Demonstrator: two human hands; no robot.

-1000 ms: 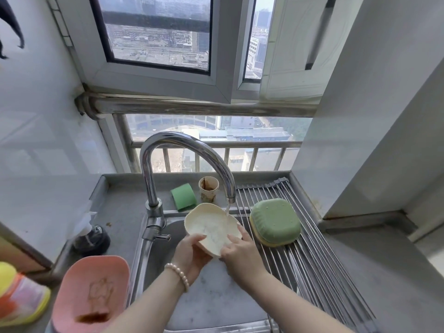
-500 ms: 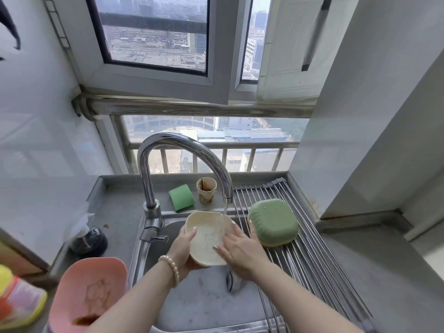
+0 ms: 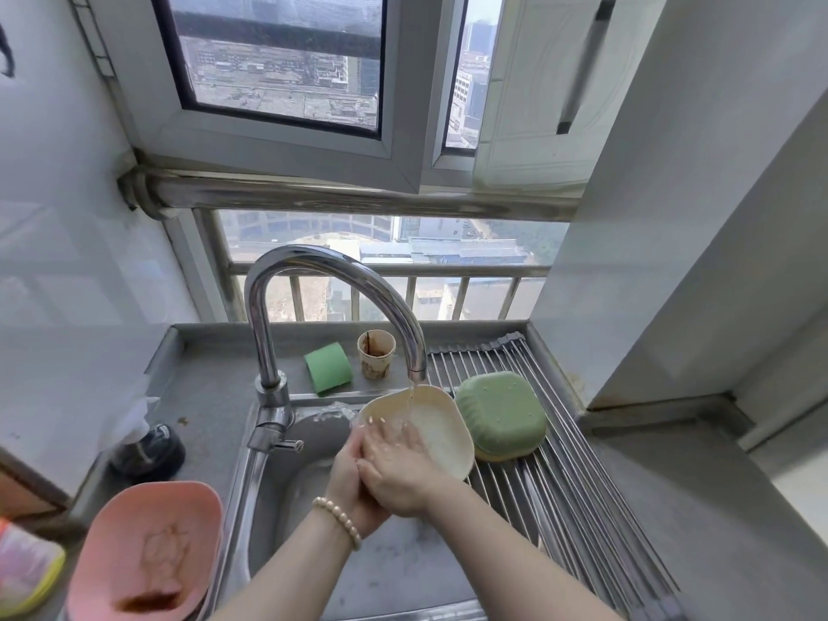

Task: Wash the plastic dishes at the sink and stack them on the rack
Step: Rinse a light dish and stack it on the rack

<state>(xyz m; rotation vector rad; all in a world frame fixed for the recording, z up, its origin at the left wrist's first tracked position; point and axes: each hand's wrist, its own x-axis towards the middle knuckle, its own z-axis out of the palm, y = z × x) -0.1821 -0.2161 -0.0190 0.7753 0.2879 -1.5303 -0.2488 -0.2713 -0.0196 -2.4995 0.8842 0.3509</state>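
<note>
The cream dish sits tilted under the faucet spout, over the sink, its hollow facing the person so the thin stream lands inside & runs off the low edge into the basin. The left hand is under/behind the near rim, prob. propping it; its fingers are mostly hidden, so can't tell how they curl. The right hand lies over the left, fingers fairly straight & close together, flat on the dish's inner wall — reads as rubbing the inside w/ bare fingers, no sponge in use. The green sponge stays on the ledge behind the sink, beside a stained paper cup.

The green dish rests upside down on the rack, just right of the cream one, likely so it drains. The pink dish, w/ brown residue inside, waits on the counter left of the sink, not yet washed.

Vs. half a sec ago: the dish has moved up & right, closer to the spout & nearly against the green one; the right hand has slid from the dish's right side to across its near part, overlapping the left. The water now hits inside the bowl.
</note>
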